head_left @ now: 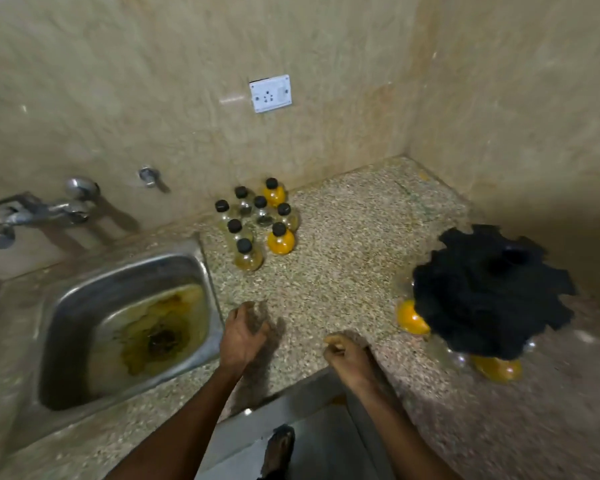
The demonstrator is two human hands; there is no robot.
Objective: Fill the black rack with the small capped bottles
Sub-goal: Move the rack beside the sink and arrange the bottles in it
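Several small bottles with black caps (257, 223) stand in a cluster near the back wall; some hold orange contents, others look clear. The round black rack (489, 292) stands at the right of the counter, with bottles hanging under its rim, among them an orange one (409, 318) and another orange one (496, 368). My left hand (245, 332) hovers over the counter beside the sink, fingers loosely curled, holding nothing. My right hand (347, 355) is near the counter's front edge, fingers curled in, nothing visible in it. Both hands are well short of the cluster and the rack.
A steel sink (70, 306) with yellowish water fills the left side, and a tap (35, 216) juts from the wall above it. A white wall socket (270, 93) sits above the bottles. The speckled counter (343, 244) meets walls at back and right.
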